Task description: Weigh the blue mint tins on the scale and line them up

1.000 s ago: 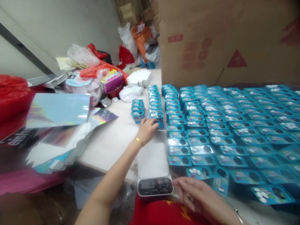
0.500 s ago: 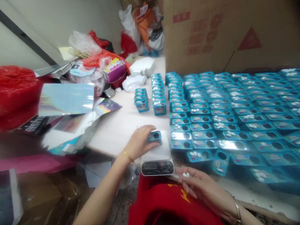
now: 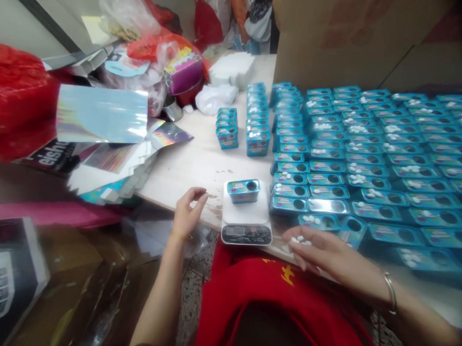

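A small blue tin [image 3: 243, 192] with a round dark hole in its top stands on the white plate of a digital scale [image 3: 247, 234]. Just left of the scale, my left hand [image 3: 187, 212] is off the tin, its fingers loosely bent and nothing visible in them. My right hand [image 3: 323, 251] lies palm up at the table's front edge, right of the scale. Several small white tablets [image 3: 301, 240] rest on its curled fingers. Part of that hand's palm is hidden.
Rows of blue tins [image 3: 329, 192], many topped with white tablets, cover the right side. Two short rows of tins [image 3: 257, 143] stand behind the scale. Shiny sheets [image 3: 103, 114] and a red bag [image 3: 20, 92] lie left. A cardboard box [image 3: 355, 40] rises behind.
My left hand has let go of the tin on the scale and drawn back left. More tablets show in my right hand. The view has tilted down.
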Demonstrator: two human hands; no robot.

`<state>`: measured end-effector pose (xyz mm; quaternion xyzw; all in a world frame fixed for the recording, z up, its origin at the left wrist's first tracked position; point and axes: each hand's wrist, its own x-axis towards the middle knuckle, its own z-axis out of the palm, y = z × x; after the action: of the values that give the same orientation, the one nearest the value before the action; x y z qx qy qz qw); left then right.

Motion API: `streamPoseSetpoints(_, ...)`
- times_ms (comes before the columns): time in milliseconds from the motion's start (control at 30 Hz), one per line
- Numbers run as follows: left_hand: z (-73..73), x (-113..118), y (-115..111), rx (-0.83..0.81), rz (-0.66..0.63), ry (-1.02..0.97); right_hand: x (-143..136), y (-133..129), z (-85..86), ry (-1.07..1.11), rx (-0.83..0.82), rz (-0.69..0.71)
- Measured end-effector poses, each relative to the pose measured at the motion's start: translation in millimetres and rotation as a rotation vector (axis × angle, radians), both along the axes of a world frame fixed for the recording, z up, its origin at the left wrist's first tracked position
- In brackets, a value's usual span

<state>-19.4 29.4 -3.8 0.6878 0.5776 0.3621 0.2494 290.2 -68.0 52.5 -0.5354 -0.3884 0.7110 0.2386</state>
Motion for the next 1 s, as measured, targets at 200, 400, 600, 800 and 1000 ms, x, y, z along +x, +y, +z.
streamPoseSetpoints(200, -4.8, 0, -3, -0.018, -0.033, -0.007, -15, 57, 25.9, -0.225, 0.324, 0.053)
streamPoseSetpoints(400, -5.5, -2, -6, -0.051, -0.018, -0.014, -44, 115, 33.7, -0.771, 0.735, 0.26)
streamPoseSetpoints(600, -13.4, -6, -8, -0.096, -0.017, -0.014, -60, 134, 20.1, -0.925, 0.776, 0.45)
streamPoseSetpoints(800, -23.2, -8, -9, -0.108, -0.016, -0.018, -70, 136, 25.5, -0.978, 0.776, 0.522)
streamPoseSetpoints(1000, -30.8, -7, -9, -0.117, -0.031, -0.014, -77, 135, 27.2, -0.997, 0.786, 0.546)
